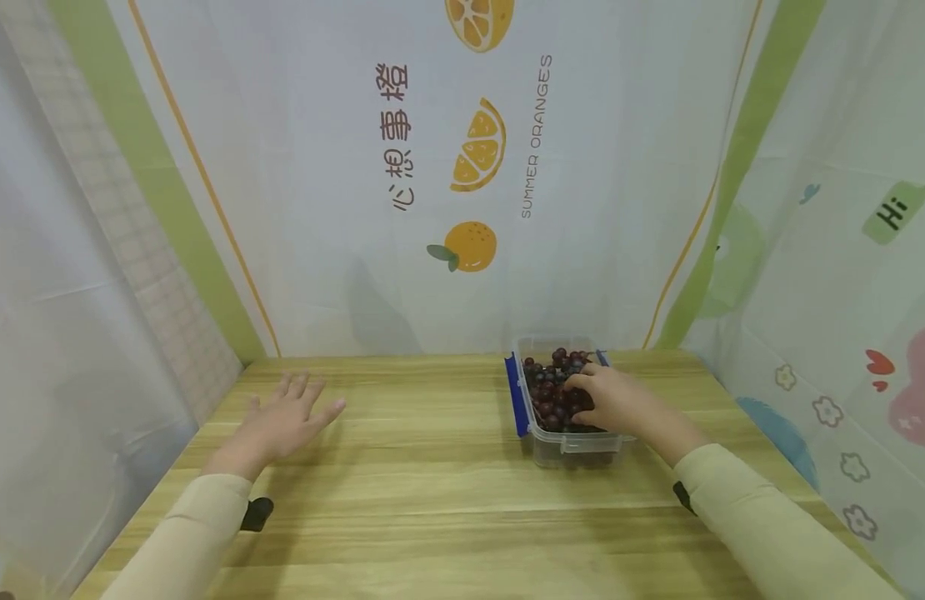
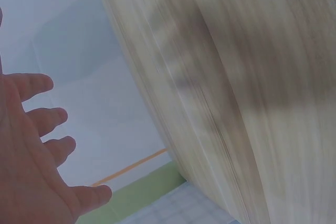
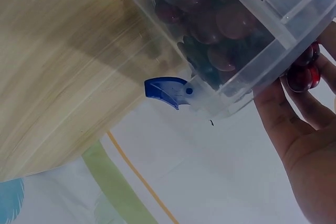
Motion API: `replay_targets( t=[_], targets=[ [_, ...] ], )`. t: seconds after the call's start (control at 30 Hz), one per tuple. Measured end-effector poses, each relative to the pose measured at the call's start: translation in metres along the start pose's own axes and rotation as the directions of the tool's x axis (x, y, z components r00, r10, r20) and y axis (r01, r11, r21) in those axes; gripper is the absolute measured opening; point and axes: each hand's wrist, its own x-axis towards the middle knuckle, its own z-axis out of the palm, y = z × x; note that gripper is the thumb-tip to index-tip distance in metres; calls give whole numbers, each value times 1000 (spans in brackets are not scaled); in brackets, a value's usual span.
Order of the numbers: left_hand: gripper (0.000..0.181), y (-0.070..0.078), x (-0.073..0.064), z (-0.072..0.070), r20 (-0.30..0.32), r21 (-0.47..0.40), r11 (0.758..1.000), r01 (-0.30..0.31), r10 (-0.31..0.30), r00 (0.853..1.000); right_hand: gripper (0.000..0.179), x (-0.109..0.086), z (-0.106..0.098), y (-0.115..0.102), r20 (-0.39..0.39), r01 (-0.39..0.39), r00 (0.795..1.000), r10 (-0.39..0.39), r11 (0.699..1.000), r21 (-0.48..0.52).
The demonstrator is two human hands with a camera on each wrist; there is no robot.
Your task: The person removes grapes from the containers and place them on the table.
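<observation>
On the right of the table, a clear plastic container (image 1: 556,454) with blue side latches (image 1: 517,398) is filled with dark red grapes (image 1: 547,398). My right hand (image 1: 620,404) reaches over its right side, with curled fingers and thumb on the grapes; the fingertips are partly hidden among them. In the right wrist view, a few grapes (image 3: 303,74) show between the thumb and fingers of that hand (image 3: 310,145), just above the container's rim. Over the table's left side, my left hand (image 1: 282,421) is spread palm down, holding nothing. Its separated fingers show in the left wrist view.
The wooden table (image 1: 402,483) meets a white curtain (image 1: 320,275) printed with oranges at the back. More printed cloth (image 1: 807,333) hangs along the right, and pale cloth (image 1: 65,333) along the left. The container stands near the back edge.
</observation>
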Motion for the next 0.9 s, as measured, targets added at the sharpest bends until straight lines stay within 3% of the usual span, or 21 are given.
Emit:
replay_targets(
  t=[0.17, 0.5, 0.67, 0.77, 0.9],
  targets=[
    [96, 8, 3, 8, 14, 12, 1000, -25, 25, 1000, 50, -1, 0, 1, 10, 2, 1000, -2, 1000, 12],
    [93, 49, 12, 25, 25, 12, 994, -109, 109, 994, 58, -8, 7, 4, -32, 5, 999, -4, 1000, 31],
    [91, 51, 11, 28, 18, 6, 994, -106, 106, 994, 82, -22, 19, 11, -67, -83, 994, 88, 994, 75],
    [89, 49, 10, 28, 15, 2, 995, -99, 99, 995, 98, -29, 25, 15, -43, -168, 984, 175, 977, 129],
    [90, 46, 10, 26, 15, 4, 996, -87, 87, 996, 108, -35, 31, 19, -8, -222, 974, 228, 955, 198]
  ],
)
